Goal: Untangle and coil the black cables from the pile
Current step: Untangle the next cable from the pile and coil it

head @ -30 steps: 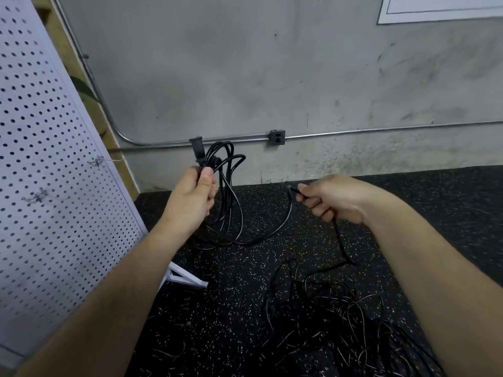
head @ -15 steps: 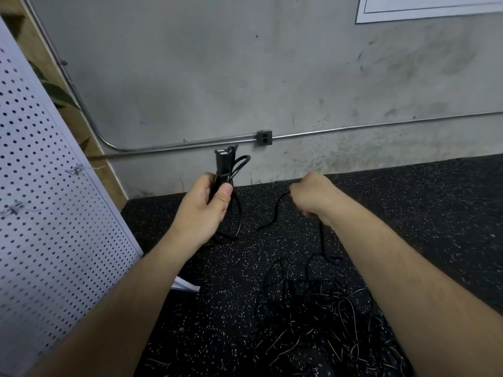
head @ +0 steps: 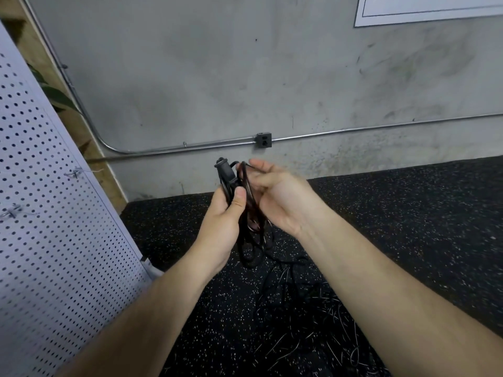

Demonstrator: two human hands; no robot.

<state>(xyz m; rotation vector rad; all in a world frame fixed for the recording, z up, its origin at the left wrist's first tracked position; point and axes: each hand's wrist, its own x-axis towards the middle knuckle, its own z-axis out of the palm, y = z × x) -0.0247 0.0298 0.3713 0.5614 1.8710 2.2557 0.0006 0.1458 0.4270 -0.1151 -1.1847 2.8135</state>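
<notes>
The left hand (head: 226,213) is clenched around a gathered bundle of thin black cable (head: 248,205), with the thumb pressed over the front of the strands. The cable's chunky black moulded plug (head: 224,168) sticks up above the fist, and the loops hang slack below the hand, between the two wrists.

The right hand (head: 280,200) is just beside the left, palm turned toward it and touching the same bundle. Its thumb and forefinger pinch a strand of the black cable at the top of the loops, though motion blur softens the fingertips. From the bottom of the loops the cable trails down toward the floor.

Below and between the forearms lies the tangled pile of thin black cables (head: 299,317), spread over the black rubber floor flecked with white (head: 408,227). It is partly hidden by the right forearm.

On the left stands a tilted white perforated metal pegboard (head: 54,240) with small wire hooks (head: 73,172) in it. A dark green leaf (head: 58,96) shows behind its upper edge.

Beyond the hands rises a scuffed grey concrete wall (head: 245,77). A silver metal conduit pipe (head: 353,130) runs along it into a small grey outlet box (head: 263,140), directly above the plug. A white paper sheet with a dark border (head: 435,9) hangs at the wall's upper right.
</notes>
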